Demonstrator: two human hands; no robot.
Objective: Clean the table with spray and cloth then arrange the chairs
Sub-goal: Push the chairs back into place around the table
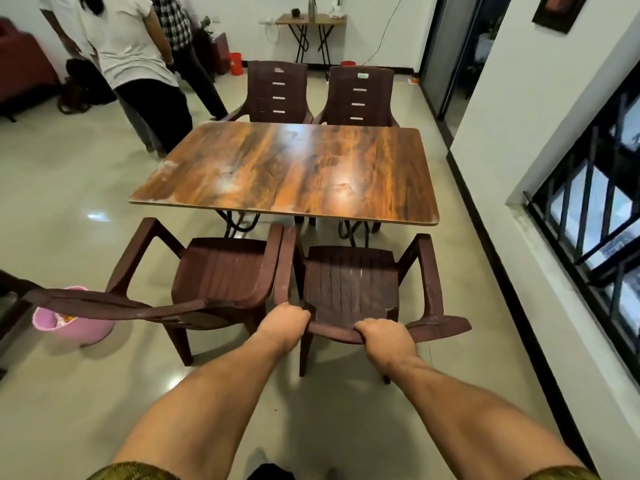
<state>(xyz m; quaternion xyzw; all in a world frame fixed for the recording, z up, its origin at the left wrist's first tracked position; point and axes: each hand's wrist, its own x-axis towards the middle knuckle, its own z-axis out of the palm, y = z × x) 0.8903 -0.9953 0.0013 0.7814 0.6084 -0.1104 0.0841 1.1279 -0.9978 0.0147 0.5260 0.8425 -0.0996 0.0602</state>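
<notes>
A wooden table [294,168] with a glossy top stands in the middle of the room. Two brown plastic chairs [277,91] [360,98] are tucked in at its far side. On the near side stand two more. My left hand [285,322] and my right hand [384,336] both grip the top of the backrest of the near right chair [349,282], fingers curled over its edge. The near left chair [221,271] stands beside it, armrests touching. No spray bottle or cloth is in view.
A pink bucket [69,323] sits on the floor at the left, behind the left chair's backrest. Two people [138,57] stand at the far left. A white wall and barred window [588,220] run along the right. A small side table [311,20] stands at the back wall.
</notes>
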